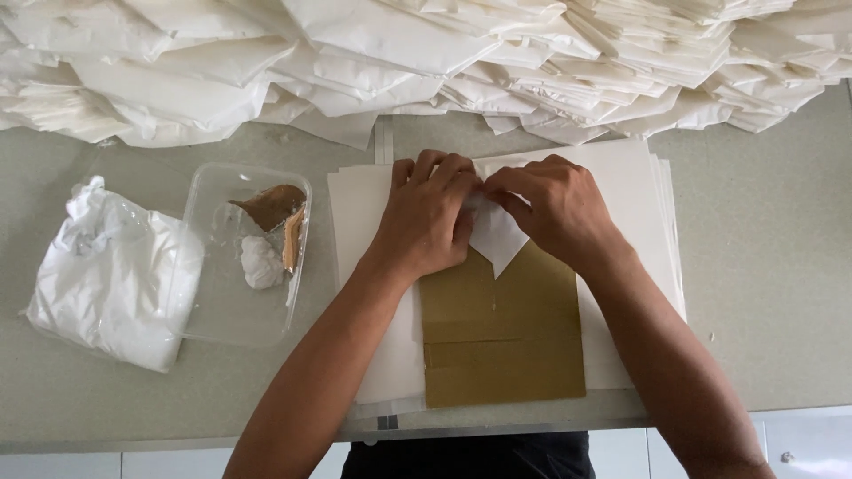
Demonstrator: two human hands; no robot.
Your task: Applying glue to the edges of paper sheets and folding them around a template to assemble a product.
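In the head view, the forearms are nearest to the camera, and they reach forward over the table [763, 266]. Just beyond them a brown cardboard [501, 333] lies flat on a stack of white sheets [364, 213], near the front edge of the table. At the top of the cardboard a white paper fold [495, 238] is seen, with its point directed down onto the cardboard.

The left hand [426, 217] is laid over the upper left corner of the cardboard, and its fingers are curled and pressed on the paper. The right hand [546, 208] meets it from the right; its fingertips are closed narrowly on the upper edge of the fold. Both hands touch each other at the fingertips.

For a clean crease, it is judged that the paper should be kept tight against the cardboard edge, and the cardboard should be held flat so that it is not shifted on the stack.

To the left, a clear tray [244, 257] with white paste and a brown scraper is placed, and beside it a plastic bag [111, 275] of white powder. Behind, a large pile [444, 62] of folded white paper is heaped across the table.
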